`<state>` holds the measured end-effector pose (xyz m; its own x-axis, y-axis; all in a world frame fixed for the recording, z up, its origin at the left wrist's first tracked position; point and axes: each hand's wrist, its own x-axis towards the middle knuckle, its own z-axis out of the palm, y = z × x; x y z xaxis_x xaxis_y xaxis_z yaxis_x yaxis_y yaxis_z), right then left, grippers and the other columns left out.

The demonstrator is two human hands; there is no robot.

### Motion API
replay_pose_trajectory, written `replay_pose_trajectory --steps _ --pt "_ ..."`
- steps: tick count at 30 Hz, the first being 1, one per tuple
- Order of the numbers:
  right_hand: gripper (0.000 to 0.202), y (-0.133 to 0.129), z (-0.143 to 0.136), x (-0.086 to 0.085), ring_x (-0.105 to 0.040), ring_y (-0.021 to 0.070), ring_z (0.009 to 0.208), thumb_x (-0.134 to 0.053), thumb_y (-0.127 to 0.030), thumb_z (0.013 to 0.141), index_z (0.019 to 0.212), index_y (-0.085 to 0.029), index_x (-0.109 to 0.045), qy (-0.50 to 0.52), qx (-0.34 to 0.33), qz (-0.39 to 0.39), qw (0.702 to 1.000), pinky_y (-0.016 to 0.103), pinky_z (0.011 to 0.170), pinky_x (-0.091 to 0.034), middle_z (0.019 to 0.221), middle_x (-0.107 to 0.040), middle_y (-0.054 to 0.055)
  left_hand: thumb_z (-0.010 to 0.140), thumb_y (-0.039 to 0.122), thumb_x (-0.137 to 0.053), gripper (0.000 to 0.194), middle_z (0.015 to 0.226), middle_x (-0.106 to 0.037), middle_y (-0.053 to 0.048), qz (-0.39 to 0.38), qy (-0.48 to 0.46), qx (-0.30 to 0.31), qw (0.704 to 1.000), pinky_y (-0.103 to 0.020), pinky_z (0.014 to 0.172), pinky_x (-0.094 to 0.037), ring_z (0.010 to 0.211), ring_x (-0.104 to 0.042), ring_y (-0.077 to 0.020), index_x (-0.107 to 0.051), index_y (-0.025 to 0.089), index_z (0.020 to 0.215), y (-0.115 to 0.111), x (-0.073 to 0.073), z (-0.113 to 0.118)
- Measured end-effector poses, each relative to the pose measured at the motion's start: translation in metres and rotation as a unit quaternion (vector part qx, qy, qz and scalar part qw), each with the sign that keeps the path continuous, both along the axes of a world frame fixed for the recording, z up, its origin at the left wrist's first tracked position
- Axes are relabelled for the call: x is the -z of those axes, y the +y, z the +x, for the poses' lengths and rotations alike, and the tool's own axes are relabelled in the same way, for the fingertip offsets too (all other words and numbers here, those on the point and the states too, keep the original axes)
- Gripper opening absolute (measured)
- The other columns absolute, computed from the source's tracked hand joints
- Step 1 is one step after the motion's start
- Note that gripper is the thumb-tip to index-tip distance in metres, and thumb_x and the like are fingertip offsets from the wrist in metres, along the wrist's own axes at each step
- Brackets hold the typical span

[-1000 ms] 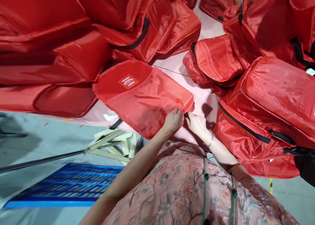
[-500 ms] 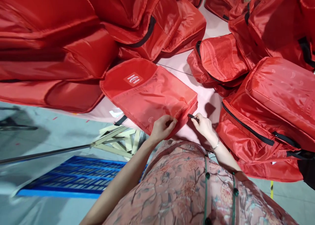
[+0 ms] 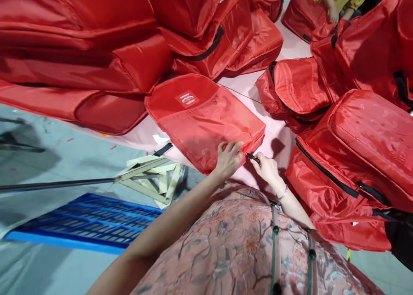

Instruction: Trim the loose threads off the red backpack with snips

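Observation:
A red fabric bag piece (image 3: 209, 118) with a rounded flap and a white printed label (image 3: 187, 99) lies flat in front of me. My left hand (image 3: 228, 161) is closed on its near edge, pinching the fabric close to the right corner. Just right of it, my right hand (image 3: 266, 168) is closed round small black thread snips (image 3: 253, 158). Their tip points left, close to the edge of the red piece; whether it touches the fabric I cannot tell. My fingers partly hide the snips.
Red bags are piled at the left (image 3: 122, 67) and right (image 3: 371, 127) on the pink table surface (image 3: 248, 88). A co-worker's hand (image 3: 333, 14) rests among bags at the far right. A blue slatted rack (image 3: 93, 222) and pale strapped stand (image 3: 151, 179) are below the table's left edge.
The view has shifted, so the bags appear farther right. My left hand has moved along the edge towards the corner, nearer the snips. More of the co-worker shows at the top.

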<state>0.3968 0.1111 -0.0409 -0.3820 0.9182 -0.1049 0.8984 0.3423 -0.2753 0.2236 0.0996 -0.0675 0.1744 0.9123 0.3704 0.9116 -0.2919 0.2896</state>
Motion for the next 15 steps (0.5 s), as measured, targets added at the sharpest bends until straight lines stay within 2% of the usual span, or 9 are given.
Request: replay_pose_trajectory --steps 10,15 --pt "0.030 0.0016 -0.0085 -0.0073 -0.063 0.0183 0.074 -0.034 -0.043 0.093 0.108 -0.023 -0.051 -0.054 -0.021 0.006 0.998 0.024 0.058 -0.035 0.087 -0.068 0.004 0.085 0.021 -0.046 0.021 0.120 -0.058 -0.004 0.011 0.007 -0.028 1.000 -0.046 0.093 -0.027 0.109 -0.047 -0.0250 -0.066 0.021 0.079 0.0013 0.0032 0.0028" --pt "0.027 0.0041 -0.0058 -0.0043 -0.062 0.0180 0.070 -0.036 -0.041 0.093 0.101 -0.023 -0.054 -0.021 -0.027 0.019 0.999 0.024 0.057 -0.034 0.081 -0.067 0.004 0.085 0.022 -0.048 0.019 0.116 -0.060 -0.005 0.026 -0.021 -0.027 0.999 -0.045 0.092 -0.028 0.107 -0.048 -0.0244 -0.066 0.021 0.079 0.0016 0.0020 0.0026"
